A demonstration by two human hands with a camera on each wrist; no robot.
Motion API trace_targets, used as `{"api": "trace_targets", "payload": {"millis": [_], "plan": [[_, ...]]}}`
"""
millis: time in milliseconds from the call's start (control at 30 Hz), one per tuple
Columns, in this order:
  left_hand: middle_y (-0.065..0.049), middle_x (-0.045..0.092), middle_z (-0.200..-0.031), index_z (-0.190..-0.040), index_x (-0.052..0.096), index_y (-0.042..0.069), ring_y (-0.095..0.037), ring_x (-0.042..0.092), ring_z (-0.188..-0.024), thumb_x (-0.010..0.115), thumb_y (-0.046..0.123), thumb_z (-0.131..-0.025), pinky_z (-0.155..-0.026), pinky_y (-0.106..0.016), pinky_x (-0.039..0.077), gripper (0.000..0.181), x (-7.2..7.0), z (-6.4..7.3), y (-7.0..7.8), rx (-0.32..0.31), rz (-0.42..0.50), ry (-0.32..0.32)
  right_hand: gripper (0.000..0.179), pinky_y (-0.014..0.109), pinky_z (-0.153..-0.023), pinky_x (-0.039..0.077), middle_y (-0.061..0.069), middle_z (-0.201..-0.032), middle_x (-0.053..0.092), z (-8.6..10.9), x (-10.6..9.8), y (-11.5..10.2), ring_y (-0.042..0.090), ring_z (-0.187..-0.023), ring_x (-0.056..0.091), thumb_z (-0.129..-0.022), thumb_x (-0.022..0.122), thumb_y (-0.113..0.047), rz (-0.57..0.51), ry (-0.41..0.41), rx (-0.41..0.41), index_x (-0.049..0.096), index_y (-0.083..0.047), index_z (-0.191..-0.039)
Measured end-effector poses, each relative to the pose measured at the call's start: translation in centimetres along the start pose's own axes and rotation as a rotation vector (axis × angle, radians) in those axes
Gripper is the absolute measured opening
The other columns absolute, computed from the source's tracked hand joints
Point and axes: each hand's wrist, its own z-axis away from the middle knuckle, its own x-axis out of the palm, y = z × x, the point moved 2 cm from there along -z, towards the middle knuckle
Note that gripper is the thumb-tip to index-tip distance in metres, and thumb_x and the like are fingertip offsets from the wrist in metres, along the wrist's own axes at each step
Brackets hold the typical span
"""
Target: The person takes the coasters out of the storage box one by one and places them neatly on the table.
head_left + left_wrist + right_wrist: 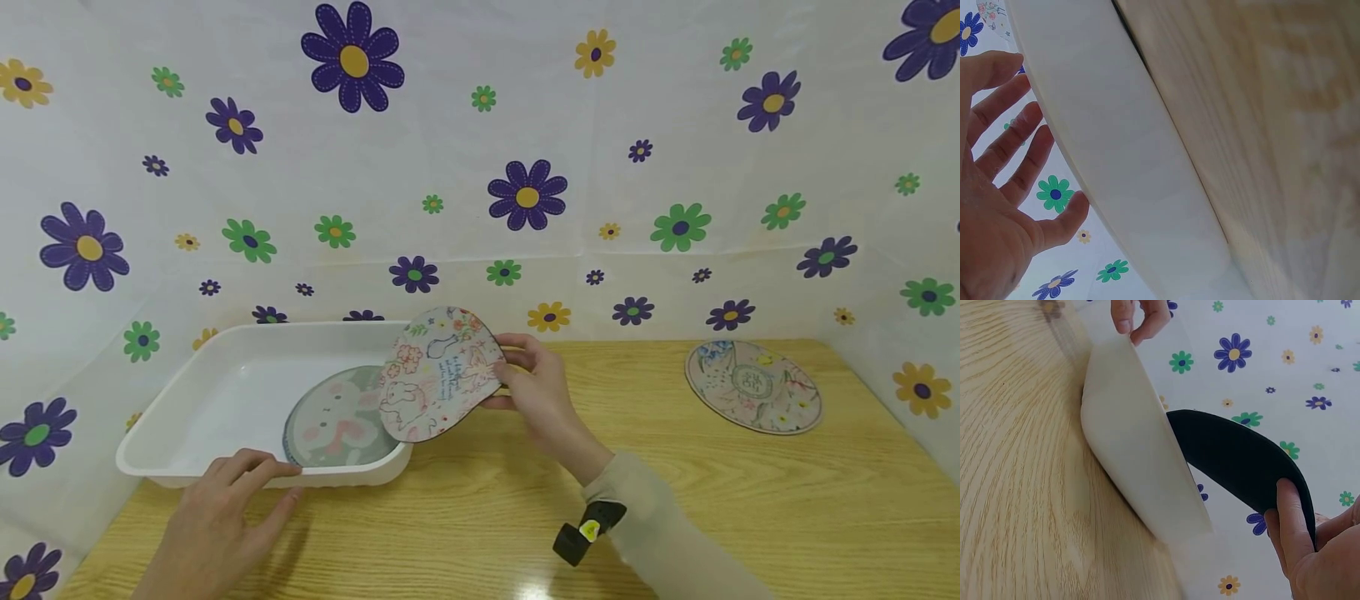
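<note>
At the right end of the white plastic tray [225, 408]: black-backed, floral-printed mat [438, 375] held tilted

My right fingers [1292, 515] grip its right edge. Left fingers [251, 477] relaxed, touching the tray's near rim. Grey rabbit-print round mat [337, 429] inside tray; pinkish floral rounded mat [720, 392] far right on the wood-grain table [480, 517].

Pale pink illustrated mat [438, 375], grey-green rabbit-patterned mat [333, 425], white tray [217, 400], yellow wood-grained table [465, 525]

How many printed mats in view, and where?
3: grey bunny mat in the white tray; cartoon-print mat in the right hand, at the tray's right end; oval floral mat on the table at right. More could be hidden under the grey bunny mat.
</note>
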Motion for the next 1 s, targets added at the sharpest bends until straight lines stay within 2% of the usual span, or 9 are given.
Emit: {"api": "trace_targets", "payload": {"millis": [200,433,767,1000], "plan": [[0.007,0.067,-0.093,-0.095,0.075,0.022,-0.019,0.061,-0.08,0.091,0.014,-0.068,-0.064,-0.035,0.052,0.032,0.1,0.0,0.0,0.018,0.003,0.004,0.037,0.032,-0.067,0.063,0.019,-0.125,0.06,0.1,-0.6,0.1,0.021,-0.089,0.071,-0.101,0.055,0.003,0.004,0.009,0.004,0.059,-0.01,-0.136],[0.007,0.067,-0.093,-0.095,0.075,0.022,-0.021,0.062,-0.082,0.091,0.014,-0.069,-0.066,-0.04,0.053,0.032,0.0,0.0,0.1,0.004,0.001,0.002,0.038,0.032,-0.069,0.063,0.019,-0.125,0.059,0.0,-1.3,0.2,0.021,-0.09,0.07,-0.102,0.055,0.002,0.002,0.02,0.007,0.058,-0.011,-0.137],[0.007,0.067,-0.093,-0.095,0.075,0.022,-0.021,0.062,-0.082,0.091,0.014,-0.069,-0.065,-0.039,0.054,0.031,0.1,0.0,0.2,0.003,0.005,-0.002,0.037,0.032,-0.069,0.063,0.019,-0.126,0.059,-0.1,-2.4,0.4,0.019,-0.089,0.07,-0.102,0.053,0.002,-0.009,0.027,0.012,0.056,-0.009,-0.137],[0.007,0.066,-0.094,-0.096,0.074,0.022,-0.022,0.063,-0.085,0.089,0.014,-0.071,-0.069,-0.044,0.053,0.03,-0.1,-0.1,0.2,-0.024,0.003,-0.017,0.037,0.031,-0.068,0.063,0.019,-0.126,0.059,-0.1,-3.1,0.3,0.018,-0.088,0.069,-0.102,0.053,0.003,-0.023,0.036,0.015,0.056,-0.008,-0.137]]}}
